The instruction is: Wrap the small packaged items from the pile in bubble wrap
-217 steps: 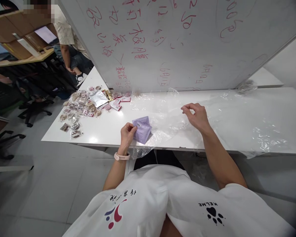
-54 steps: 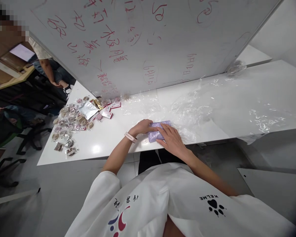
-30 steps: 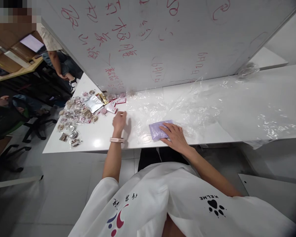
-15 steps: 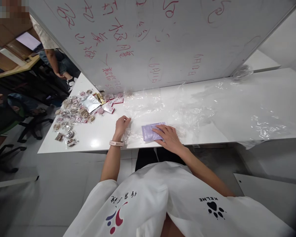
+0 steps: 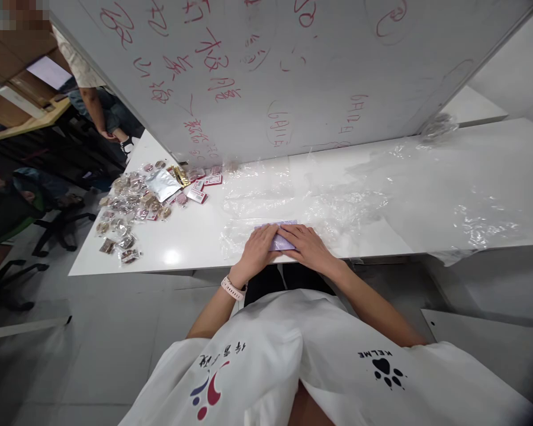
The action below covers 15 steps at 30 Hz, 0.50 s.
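Observation:
A flat purple packet [image 5: 282,241] lies on the white table [image 5: 195,236] near its front edge, mostly covered by my hands. My left hand [image 5: 258,247] rests on its left side, palm down with the fingers stretched out. From the right, my right hand [image 5: 308,244] lies flat over the packet's other side, its fingertips close to those of the left. Thin clear plastic film [image 5: 237,234] spreads under and around the packet.
More crumpled film [image 5: 484,222] runs along the table to the right. Many small wrapped pieces [image 5: 128,198] and a silver pouch [image 5: 163,184] lie at the left. A whiteboard [image 5: 266,77] stands behind; a seated person's arm [image 5: 93,109] shows at far left.
My left hand has moved right, from the film beside the purple packet onto the packet, and its fingers have straightened. My right hand has stayed on the packet.

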{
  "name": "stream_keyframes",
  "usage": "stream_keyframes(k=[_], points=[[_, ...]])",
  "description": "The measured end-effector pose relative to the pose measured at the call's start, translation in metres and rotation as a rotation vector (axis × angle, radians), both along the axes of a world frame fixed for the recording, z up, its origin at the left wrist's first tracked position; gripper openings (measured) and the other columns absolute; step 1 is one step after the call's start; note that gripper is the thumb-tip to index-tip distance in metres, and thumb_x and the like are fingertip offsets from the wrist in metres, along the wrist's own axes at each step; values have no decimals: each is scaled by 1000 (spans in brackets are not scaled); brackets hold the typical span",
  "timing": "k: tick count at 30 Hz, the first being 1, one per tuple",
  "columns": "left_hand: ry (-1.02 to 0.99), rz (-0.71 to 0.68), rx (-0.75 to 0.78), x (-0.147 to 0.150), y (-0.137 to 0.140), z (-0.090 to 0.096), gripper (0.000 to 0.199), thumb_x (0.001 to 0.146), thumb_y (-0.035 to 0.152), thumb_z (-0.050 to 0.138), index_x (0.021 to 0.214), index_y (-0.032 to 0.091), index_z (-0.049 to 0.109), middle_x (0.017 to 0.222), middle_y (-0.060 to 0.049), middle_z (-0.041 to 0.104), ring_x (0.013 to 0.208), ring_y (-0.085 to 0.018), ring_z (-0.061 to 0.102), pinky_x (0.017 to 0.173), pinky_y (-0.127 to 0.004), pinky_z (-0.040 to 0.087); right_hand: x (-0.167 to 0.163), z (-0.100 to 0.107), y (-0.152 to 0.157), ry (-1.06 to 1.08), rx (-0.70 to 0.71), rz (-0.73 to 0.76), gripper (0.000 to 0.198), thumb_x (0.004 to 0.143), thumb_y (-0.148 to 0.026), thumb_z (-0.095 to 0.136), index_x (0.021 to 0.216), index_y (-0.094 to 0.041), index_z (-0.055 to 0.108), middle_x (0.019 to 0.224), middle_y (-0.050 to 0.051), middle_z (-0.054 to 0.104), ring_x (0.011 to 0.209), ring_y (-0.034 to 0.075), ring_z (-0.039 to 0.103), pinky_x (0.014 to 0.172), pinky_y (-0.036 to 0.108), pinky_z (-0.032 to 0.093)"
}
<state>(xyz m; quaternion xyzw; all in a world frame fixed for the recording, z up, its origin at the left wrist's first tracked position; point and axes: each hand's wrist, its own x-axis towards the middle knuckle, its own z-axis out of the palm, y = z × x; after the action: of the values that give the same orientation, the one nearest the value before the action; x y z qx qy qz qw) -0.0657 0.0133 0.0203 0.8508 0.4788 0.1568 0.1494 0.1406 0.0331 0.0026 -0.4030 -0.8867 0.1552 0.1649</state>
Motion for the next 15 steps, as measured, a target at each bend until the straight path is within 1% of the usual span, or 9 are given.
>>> stream_keyframes(k=[1, 3, 4, 6, 8, 9, 12, 13, 15], points=[[17, 13, 8, -1, 2, -4, 65, 90, 39, 64, 145, 20, 35, 147, -19, 50, 140, -32, 44, 113, -52, 36, 4, 0, 1, 16, -5, 10, 57, 97, -40, 53, 150, -25, 41, 149, 10, 48, 132, 27, 45, 104, 46, 41], [26, 20, 0, -8, 6, -3, 55, 93, 40, 60, 140, 19, 39, 142, -18, 55, 133, -32, 52, 107, -49, 42, 13, 0, 3, 33, -2, 14, 54, 98, -35, 49, 150, -23, 41, 149, 11, 48, 134, 27, 45, 104, 45, 42], [27, 26, -22, -11, 9, 2, 50, 95, 41, 57, 137, 19, 42, 136, -17, 59, 126, -31, 57, 100, -46, 47, 17, 1, 5, 34, 3, 3, 50, 99, -32, 46, 148, -22, 43, 148, 11, 50, 132, 27, 47, 101, 44, 43], [20, 47, -100, -18, 19, 16, 40, 97, 43, 52, 129, 20, 49, 118, -12, 68, 101, -27, 67, 82, -38, 51, 23, 4, 10, 27, 12, -49, 42, 102, -29, 38, 141, -22, 51, 139, 11, 59, 123, 26, 55, 94, 41, 44], [-12, 53, -183, -24, 37, 31, 34, 98, 47, 47, 116, 21, 57, 97, -6, 71, 78, -21, 65, 67, -31, 45, 26, 9, 20, 7, 11, -134, 39, 104, -30, 32, 128, -21, 61, 121, 9, 69, 107, 25, 63, 88, 39, 43], [-30, 49, -214, -26, 50, 37, 34, 98, 50, 46, 107, 20, 61, 88, -4, 70, 71, -19, 62, 63, -29, 41, 26, 12, 26, -14, 5, -185, 40, 105, -32, 31, 119, -20, 66, 109, 8, 73, 97, 24, 65, 86, 38, 42], [-21, 63, -266, -29, 94, 47, 43, 95, 54, 49, 74, 18, 61, 67, -2, 60, 62, -17, 53, 57, -28, 31, 26, 22, 48, -102, -6, -336, 40, 104, -35, 35, 101, -17, 71, 81, 6, 73, 76, 22, 63, 85, 37, 38], [12, 82, -276, -28, 107, 48, 45, 93, 55, 52, 70, 17, 59, 64, -2, 58, 62, -17, 53, 57, -28, 30, 28, 26, 56, -118, 14, -382, 38, 103, -34, 38, 99, -16, 71, 78, 6, 72, 74, 21, 62, 86, 37, 37], [103, 145, -285, -25, 125, 45, 37, 89, 51, 61, 74, 17, 62, 69, -4, 61, 67, -19, 55, 59, -29, 32, 34, 33, 66, -105, 129, -483, 31, 101, -30, 44, 102, -15, 71, 86, 8, 73, 82, 23, 61, 88, 38, 35]])
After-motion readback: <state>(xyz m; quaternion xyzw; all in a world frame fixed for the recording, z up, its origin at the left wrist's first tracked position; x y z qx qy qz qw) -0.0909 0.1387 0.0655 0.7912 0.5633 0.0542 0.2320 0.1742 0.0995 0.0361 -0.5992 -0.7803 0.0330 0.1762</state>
